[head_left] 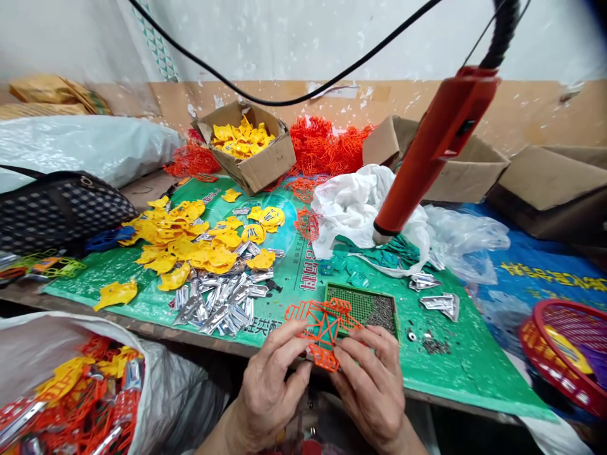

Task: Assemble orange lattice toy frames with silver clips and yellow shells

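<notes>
Both of my hands meet at the table's front edge around an orange openwork plastic piece (324, 358) with thin crossing bars. My left hand (271, 379) pinches its left side between fingers and thumb. On the other side, my right hand (370, 379) has its fingers closed on the piece's right edge. Just behind lies a green tray (394, 328), with many small screws (380, 311) in its right part. A red electric screwdriver (427, 151) hangs over the table, tip down, apart from my hands.
Yellow plastic pieces (180, 237) and shiny metallic parts (220, 303) are heaped on the left. Behind stand a box of yellow pieces (270, 164) and tangled orange pieces (322, 145). A filled white sack (156, 379) is at lower left, a red round basket (564, 373) at right.
</notes>
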A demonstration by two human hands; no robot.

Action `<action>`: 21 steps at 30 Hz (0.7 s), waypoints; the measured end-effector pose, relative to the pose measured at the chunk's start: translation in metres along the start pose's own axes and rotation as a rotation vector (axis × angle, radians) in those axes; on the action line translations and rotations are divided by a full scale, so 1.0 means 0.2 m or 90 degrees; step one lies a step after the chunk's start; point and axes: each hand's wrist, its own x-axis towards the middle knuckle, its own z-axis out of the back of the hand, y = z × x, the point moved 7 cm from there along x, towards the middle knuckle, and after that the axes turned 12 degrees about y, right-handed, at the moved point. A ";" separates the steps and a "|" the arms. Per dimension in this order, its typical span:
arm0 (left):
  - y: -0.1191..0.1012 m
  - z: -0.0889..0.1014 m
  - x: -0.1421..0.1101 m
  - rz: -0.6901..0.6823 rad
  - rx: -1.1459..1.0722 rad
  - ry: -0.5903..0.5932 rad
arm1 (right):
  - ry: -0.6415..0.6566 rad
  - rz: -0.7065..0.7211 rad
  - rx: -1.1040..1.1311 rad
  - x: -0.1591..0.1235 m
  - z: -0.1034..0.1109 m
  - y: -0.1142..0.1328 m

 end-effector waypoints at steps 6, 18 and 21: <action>-0.01 0.02 0.01 -0.003 0.007 0.004 | 0.004 0.023 0.007 0.01 0.00 0.00; 0.01 0.01 0.01 -0.038 -0.021 0.057 | 0.023 0.039 0.018 0.04 0.01 -0.01; 0.03 -0.01 0.02 -0.040 -0.076 0.087 | 0.063 0.030 0.007 0.05 -0.01 -0.01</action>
